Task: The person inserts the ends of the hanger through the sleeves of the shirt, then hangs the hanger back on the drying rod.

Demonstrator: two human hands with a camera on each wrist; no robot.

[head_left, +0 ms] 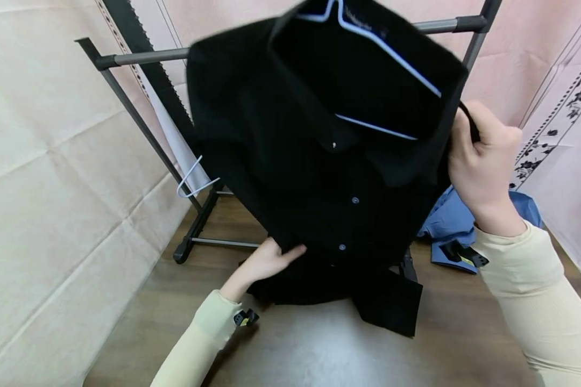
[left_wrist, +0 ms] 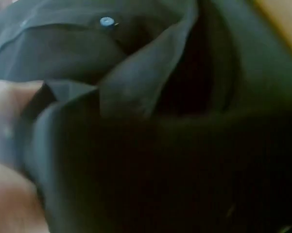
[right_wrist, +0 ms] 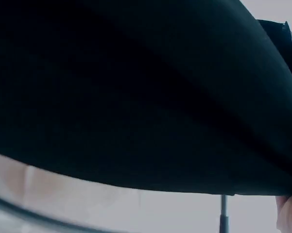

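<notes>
A black button-up shirt (head_left: 271,134) hangs on a light blue wire hanger (head_left: 376,127), which shows through its open collar. My right hand (head_left: 484,161) grips the shirt's black fabric at the right shoulder, fingers curled in. Lower down, my left hand (head_left: 273,260) pinches the front of the shirt, with the thumb over the cloth near the buttons. In the left wrist view, dark folds and a button (left_wrist: 107,21) fill most of the picture, fingers at the left edge. Black cloth (right_wrist: 136,107) covers most of the right wrist view.
Behind the shirt stands a grey metal clothes rack (head_left: 150,55). Part of another light blue hanger (head_left: 203,187) shows near its left post. A blue garment (head_left: 447,217) lies at the right, by my right sleeve. Pale fabric (head_left: 43,161) lines the left side above a brown wood-look surface (head_left: 140,322).
</notes>
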